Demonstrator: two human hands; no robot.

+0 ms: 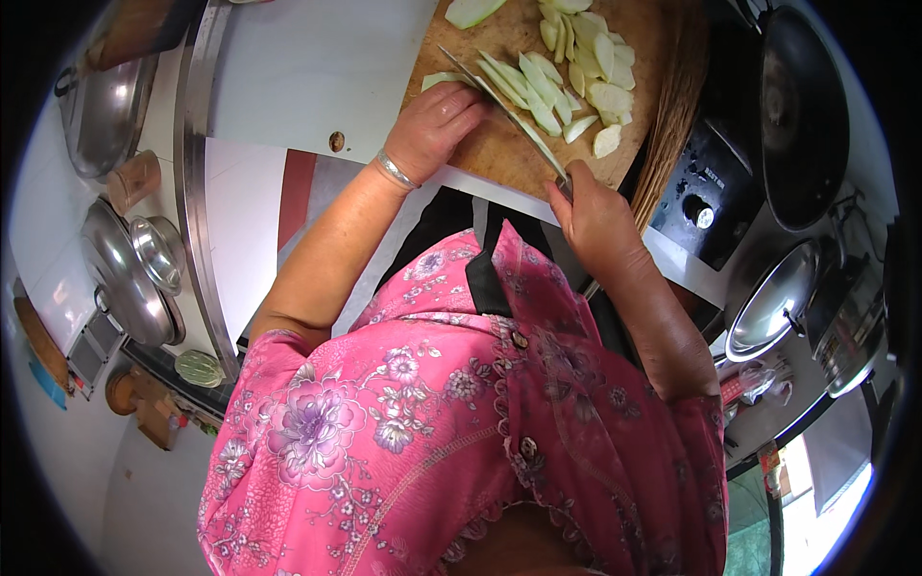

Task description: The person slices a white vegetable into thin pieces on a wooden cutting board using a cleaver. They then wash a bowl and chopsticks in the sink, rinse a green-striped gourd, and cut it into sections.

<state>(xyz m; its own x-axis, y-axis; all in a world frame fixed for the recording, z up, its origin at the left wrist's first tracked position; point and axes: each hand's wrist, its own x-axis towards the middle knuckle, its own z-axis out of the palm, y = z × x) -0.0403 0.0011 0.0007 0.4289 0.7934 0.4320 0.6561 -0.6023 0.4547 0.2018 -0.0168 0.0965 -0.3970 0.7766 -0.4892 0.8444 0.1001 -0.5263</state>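
My right hand (pixel 597 213) is wrapped round the handle of a kitchen knife (pixel 523 123). The blade slants up and left across a wooden cutting board (pixel 538 178), seen nearly edge-on. On the blade's left side, my left hand (pixel 437 127) has its fingers curled down on a pale green vegetable piece (pixel 444 79), mostly hidden under them; a bracelet circles that wrist. Right of the blade lie several long cut slices (pixel 540 91). Beyond them is a heap of rounder pale slices (pixel 600 53). A larger piece (pixel 471 12) rests at the board's far edge.
A white countertop (pixel 317 72) extends left of the board. Along the board's right side lies a bundle of dry straw-like stalks (pixel 663 144), beside a black stove (pixel 706 192). A dark wok (pixel 805 115) stands far right. Metal lids and bowls (pixel 154 254) sit at the left.
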